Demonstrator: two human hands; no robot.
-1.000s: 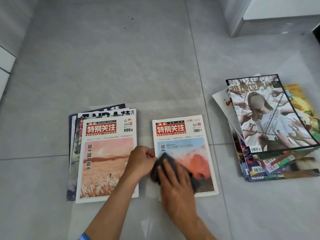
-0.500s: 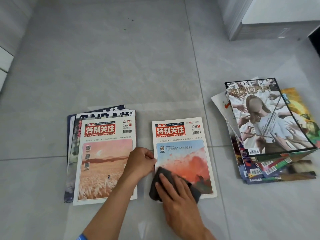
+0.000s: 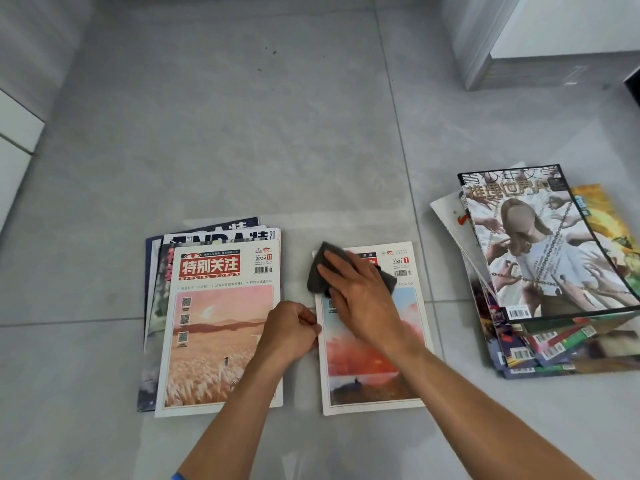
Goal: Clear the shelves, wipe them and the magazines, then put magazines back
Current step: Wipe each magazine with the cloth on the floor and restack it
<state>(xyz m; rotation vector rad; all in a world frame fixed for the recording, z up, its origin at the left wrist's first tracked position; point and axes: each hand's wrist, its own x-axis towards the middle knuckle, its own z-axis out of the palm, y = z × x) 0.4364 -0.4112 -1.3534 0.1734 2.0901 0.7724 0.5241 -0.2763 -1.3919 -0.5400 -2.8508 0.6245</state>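
Right hand (image 3: 360, 303) lay flat, fingers straight, pressing grey cloth (image 3: 320, 271); since earlier frames cloth had moved from near edge to far-left corner of single magazine (image 3: 374, 358) on the floor (image 3: 242, 150). Left hand (image 3: 291, 329) stayed fisted, pinching that magazine's left edge, beside left stack (image 3: 214, 323). Right stack (image 3: 554, 271) well apart.
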